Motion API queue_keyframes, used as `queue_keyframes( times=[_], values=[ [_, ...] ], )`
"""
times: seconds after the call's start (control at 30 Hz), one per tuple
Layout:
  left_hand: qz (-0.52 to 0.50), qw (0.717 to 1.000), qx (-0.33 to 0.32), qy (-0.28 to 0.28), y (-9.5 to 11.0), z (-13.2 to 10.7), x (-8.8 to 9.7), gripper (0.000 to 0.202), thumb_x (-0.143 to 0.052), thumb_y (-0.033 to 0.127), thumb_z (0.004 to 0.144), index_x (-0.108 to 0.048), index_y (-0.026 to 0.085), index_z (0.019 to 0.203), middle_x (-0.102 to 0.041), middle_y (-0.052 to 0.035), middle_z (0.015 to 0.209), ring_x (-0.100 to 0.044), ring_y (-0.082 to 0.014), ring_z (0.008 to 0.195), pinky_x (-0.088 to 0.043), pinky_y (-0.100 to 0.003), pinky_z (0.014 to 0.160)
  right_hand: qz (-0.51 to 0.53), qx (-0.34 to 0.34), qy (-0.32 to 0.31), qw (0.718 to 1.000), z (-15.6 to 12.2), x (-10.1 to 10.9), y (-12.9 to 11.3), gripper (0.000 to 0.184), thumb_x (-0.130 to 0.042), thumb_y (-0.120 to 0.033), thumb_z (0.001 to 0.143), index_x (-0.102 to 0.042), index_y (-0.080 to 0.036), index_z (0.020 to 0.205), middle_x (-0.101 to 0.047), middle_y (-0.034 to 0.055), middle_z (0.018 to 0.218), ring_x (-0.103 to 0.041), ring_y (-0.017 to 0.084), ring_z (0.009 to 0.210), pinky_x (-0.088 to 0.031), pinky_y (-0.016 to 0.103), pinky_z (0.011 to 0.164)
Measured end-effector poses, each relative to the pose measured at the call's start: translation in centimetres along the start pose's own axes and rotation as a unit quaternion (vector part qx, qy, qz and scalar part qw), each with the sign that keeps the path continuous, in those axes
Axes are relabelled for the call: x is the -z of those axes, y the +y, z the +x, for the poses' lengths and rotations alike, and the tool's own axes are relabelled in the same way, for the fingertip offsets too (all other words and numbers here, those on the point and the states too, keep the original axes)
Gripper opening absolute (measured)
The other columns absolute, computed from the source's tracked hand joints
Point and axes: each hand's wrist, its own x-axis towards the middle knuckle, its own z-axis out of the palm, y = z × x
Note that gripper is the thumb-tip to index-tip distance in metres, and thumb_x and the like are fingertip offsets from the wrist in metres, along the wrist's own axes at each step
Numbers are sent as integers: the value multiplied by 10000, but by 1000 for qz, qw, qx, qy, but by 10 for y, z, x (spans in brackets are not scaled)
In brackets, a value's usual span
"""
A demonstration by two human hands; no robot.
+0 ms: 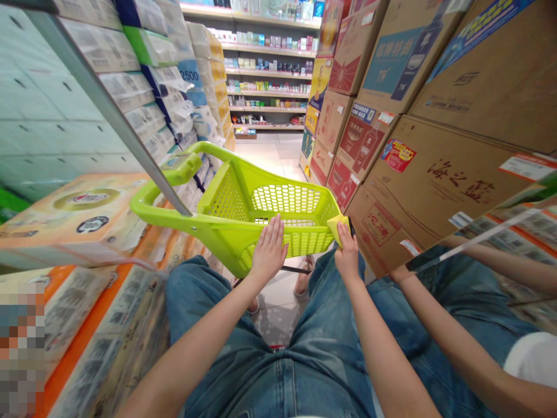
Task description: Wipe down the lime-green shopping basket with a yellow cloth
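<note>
I see lime-green cart, lattice-sided; yellow cloth bunched over its right near corner. Cartons crowd right, stacked packs left; open floor beyond cart. Left hand flat on near rim, 4 fingers together, thumb apart. Right hand: fingers clamped on yellow cloth, pressing it against corner.

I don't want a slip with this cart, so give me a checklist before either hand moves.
1. Left hand steadying the cart: ok, laid flat on its near side.
2. Right hand holding the cloth: ok.
3. Cloth touching the cart: ok, at its right-hand end.
4. Room on the right: not ok, I'd say; cartons stand close.
5. Cart's whole inside in sight: not ok, near wall hides part.
6. Wheels locked: cannot tell, hidden.
</note>
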Motion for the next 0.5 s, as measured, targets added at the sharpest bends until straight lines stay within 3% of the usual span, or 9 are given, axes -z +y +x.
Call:
queue_keyframes(
  times=[0.07, 0.13, 0.27, 0.33, 0.4, 0.5],
  values=[
    [-1, 1000, 1, 3, 1, 0, -1, 712, -354, 305, 980, -39, 50, 1566, -99, -146, 1643, -56, -252, 1530, -176, -449, 1237, -19, -38, 21, 999, 0, -5, -10, 846, -351, 8, 730, -315, -240, 1539, -456, 79, 1531, -348, 215, 1456, -213, 556, 1200],
    [1, 1000, 2, 8, 2, 0, -1, 717, -350, 304, 980, -23, 52, 1566, -104, -151, 1642, -66, -256, 1529, -181, -455, 1234, -34, -45, 31, 998, -1, -14, -37, 820, -350, 2, 750, -314, -218, 1540, -442, 89, 1539, -340, 234, 1458, -180, 567, 1203],
    [5, 1000, 3, 18, 1, 0, -4, 710, -334, 296, 982, -8, 59, 1567, -124, -156, 1638, -85, -258, 1528, -196, -460, 1229, -13, 49, -13, 999, -8, -33, -107, 792, -374, 0, 768, -333, -207, 1531, -416, 57, 1557, -306, 211, 1473, -135, 498, 1227],
    [7, 1000, 1, 20, 0, 0, -5, 702, -326, 294, 984, -14, 57, 1567, -132, -156, 1637, -86, -256, 1528, -197, -455, 1229, -4, 85, -38, 996, -10, -37, -129, 752, -381, -13, 793, -350, -194, 1523, -405, 56, 1564, -304, 201, 1473, -147, 466, 1229],
    [10, 1000, -2, 18, 0, 0, -5, 696, -321, 295, 986, -21, 54, 1567, -133, -156, 1637, -85, -253, 1528, -197, -451, 1230, -2, 104, -51, 993, -11, -35, -134, 721, -375, -20, 814, -363, -192, 1515, -411, 51, 1561, -316, 187, 1468, -159, 446, 1227],
    [16, 1000, -2, 13, 0, 0, -4, 691, -319, 298, 988, -34, 46, 1565, -122, -155, 1640, -77, -250, 1529, -190, -449, 1232, -8, 125, -53, 991, -9, -24, -112, 742, -366, 0, 805, -361, -218, 1514, -442, 38, 1543, -332, 158, 1460, -139, 440, 1233]
  ],
)
